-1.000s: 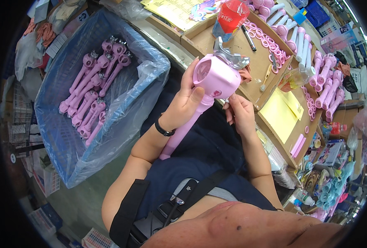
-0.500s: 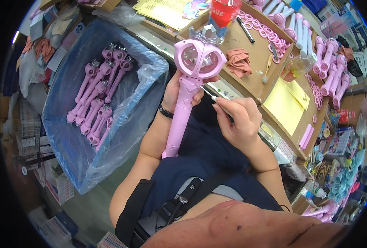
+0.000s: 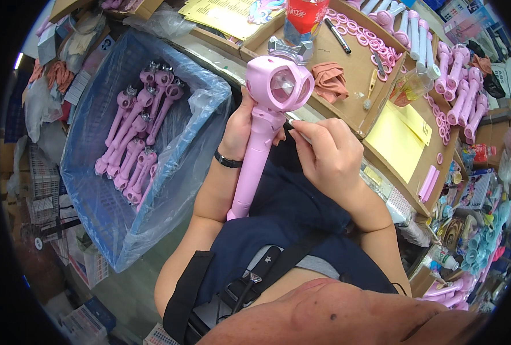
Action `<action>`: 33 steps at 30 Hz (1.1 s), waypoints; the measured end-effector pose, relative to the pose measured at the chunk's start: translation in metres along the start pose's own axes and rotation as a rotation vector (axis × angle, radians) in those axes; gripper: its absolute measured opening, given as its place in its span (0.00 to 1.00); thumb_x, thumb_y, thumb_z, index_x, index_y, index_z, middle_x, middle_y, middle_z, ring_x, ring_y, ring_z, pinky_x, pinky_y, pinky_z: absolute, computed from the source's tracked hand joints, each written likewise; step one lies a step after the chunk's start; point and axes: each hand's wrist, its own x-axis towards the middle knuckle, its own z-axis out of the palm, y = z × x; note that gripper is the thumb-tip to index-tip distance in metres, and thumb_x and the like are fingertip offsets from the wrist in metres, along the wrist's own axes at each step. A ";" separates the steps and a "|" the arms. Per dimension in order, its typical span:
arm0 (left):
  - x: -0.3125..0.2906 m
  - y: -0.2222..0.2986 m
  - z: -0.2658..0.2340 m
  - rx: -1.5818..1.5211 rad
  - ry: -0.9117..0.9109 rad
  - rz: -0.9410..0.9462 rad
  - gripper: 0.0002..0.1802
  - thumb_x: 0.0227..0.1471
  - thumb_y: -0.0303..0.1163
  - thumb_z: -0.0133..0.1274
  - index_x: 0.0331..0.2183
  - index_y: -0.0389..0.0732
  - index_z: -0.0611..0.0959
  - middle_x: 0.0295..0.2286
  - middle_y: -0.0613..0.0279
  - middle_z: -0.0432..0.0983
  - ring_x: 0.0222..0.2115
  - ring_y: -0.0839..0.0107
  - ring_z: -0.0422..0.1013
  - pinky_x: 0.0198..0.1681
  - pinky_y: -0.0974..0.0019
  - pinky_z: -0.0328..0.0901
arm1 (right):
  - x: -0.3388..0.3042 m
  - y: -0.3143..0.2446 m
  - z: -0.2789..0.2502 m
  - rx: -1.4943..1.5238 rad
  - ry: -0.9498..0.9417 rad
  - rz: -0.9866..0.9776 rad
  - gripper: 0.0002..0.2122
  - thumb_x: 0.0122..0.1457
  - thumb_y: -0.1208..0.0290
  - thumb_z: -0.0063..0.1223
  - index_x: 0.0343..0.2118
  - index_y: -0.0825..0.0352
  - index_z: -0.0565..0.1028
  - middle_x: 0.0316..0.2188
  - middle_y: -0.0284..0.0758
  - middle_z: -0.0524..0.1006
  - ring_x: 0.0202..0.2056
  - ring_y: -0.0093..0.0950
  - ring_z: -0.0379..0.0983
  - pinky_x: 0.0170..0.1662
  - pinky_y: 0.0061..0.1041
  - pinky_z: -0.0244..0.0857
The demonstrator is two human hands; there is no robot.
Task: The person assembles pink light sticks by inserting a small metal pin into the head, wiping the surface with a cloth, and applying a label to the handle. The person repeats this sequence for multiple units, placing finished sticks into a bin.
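Left hand (image 3: 238, 131) has its grip wrapped behind the neck of a pink wand (image 3: 254, 158), which leans upright with its silver crown (image 3: 293, 52) above the grip and its lower end below, by the lap; right hand (image 3: 337, 154), just right of that neck, is in a narrow pinch, seemingly on a slim tool, though from my side the fingers hide most of it. Left of the grip I note a blue-lined crate (image 3: 206, 98) with similar wands (image 3: 130, 123); right and beyond, a cardboard tray (image 3: 356, 86) bears pink rings (image 3: 376, 45) and a salmon cloth (image 3: 329, 81).
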 end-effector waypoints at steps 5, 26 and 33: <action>-0.005 0.005 0.004 0.124 0.003 0.029 0.36 0.58 0.61 0.26 0.41 0.37 0.72 0.24 0.56 0.74 0.19 0.68 0.73 0.20 0.70 0.69 | -0.002 0.006 0.004 -0.006 0.030 0.025 0.10 0.42 0.78 0.61 0.30 0.65 0.75 0.20 0.34 0.69 0.21 0.32 0.67 0.22 0.28 0.61; -0.017 0.010 0.024 0.479 0.116 0.269 0.36 0.59 0.57 0.30 0.59 0.44 0.50 0.36 0.57 0.70 0.25 0.77 0.71 0.23 0.75 0.69 | -0.022 0.014 0.017 0.019 0.033 0.264 0.06 0.48 0.76 0.60 0.27 0.68 0.75 0.19 0.35 0.71 0.20 0.30 0.69 0.23 0.25 0.63; -0.020 0.008 0.027 0.526 0.155 0.352 0.35 0.60 0.55 0.32 0.59 0.42 0.50 0.42 0.57 0.66 0.26 0.78 0.70 0.24 0.75 0.69 | -0.026 0.025 0.020 0.568 -0.072 0.764 0.06 0.54 0.74 0.56 0.30 0.72 0.76 0.24 0.34 0.74 0.23 0.20 0.71 0.28 0.19 0.66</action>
